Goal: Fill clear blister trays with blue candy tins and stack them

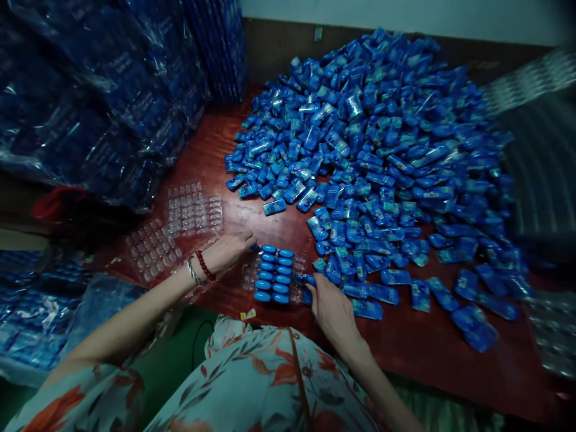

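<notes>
In front of me a clear plastic blister tray [297, 294] lies on the table, its middle filled with two columns of shiny blue oval pieces [274, 275]. My left hand [227, 251], with bracelets at the wrist, is at the tray's upper left corner. Its fingers are pinched around a small blue piece [255, 246], mostly hidden by the fingertips. On the tray's right side, my right hand [330, 303] has thumb and fingers closed on a blue wrapped packet [306, 279]. More loose blue packets lie right beside that hand.
A large heap of blue packets [360, 138] covers the back and right of the reddish table [243, 213]. Clear blister trays [195, 209] lie to the left. Plastic-wrapped blue stacks [108, 90] rise at the back left. Another person's striped sleeve [540, 162] is at the right, near more trays [555, 330].
</notes>
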{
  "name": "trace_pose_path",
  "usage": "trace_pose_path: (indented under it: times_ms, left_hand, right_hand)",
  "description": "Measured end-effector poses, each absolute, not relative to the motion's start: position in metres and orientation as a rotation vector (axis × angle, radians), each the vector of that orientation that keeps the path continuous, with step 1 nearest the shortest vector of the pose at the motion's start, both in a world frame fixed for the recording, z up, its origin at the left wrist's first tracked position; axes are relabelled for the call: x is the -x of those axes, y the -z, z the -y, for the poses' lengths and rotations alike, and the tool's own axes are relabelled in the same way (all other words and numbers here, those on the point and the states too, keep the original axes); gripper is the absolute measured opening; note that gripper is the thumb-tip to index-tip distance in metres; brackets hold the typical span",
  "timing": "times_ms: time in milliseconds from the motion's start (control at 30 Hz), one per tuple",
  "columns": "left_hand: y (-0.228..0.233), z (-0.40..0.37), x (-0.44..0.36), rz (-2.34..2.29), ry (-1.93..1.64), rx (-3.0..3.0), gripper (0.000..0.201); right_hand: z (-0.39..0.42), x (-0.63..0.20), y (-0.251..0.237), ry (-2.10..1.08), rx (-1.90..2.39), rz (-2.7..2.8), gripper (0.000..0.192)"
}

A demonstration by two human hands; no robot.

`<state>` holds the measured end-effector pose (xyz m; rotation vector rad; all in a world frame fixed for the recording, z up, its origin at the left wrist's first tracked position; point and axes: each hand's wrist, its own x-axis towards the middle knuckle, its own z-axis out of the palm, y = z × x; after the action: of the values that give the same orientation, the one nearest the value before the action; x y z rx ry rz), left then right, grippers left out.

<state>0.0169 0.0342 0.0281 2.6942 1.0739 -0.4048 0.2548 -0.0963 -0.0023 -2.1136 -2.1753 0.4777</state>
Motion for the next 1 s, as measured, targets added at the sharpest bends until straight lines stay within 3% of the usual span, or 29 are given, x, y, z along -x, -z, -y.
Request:
trace_pose_path:
  times_ms: [233, 367, 467, 600, 767, 1000]
  left_hand:
    - [-0.027, -0.024, -0.030, -1.038, 0.469, -2.709, 0.025]
    - [-0.021, -0.019, -0.022, -1.257, 0.293, -2.628, 0.033]
    - [-0.021, -0.012, -0.017, -1.359, 0.001, -2.600, 0.041]
    - [-0.016, 0.016, -0.038, -1.408, -0.369, -2.475, 0.052]
    - [0.002, 0.045, -0.070, -1.460, -0.231, -2.542, 0.061]
    - [0.005, 0.041, -0.067, -1.424, -0.217, -2.561, 0.060]
  right_hand:
    - [0.088, -0.254, -0.003, -0.484, 2.134, 2.224, 0.010]
    - [0.081, -0.270, -0.005, -0.608, 2.046, 2.083, 0.018]
    - [0.069, -0.277, -0.005, -0.509, 1.987, 1.996, 0.024]
    - [0.047, -0.272, -0.005, -0.418, 1.938, 2.270, 0.024]
    - [0.027, -0.264, -0.015, -0.293, 1.944, 2.656, 0.023]
    - [-0.004, -0.289, -0.022, -0.778, 1.930, 2.492, 0.021]
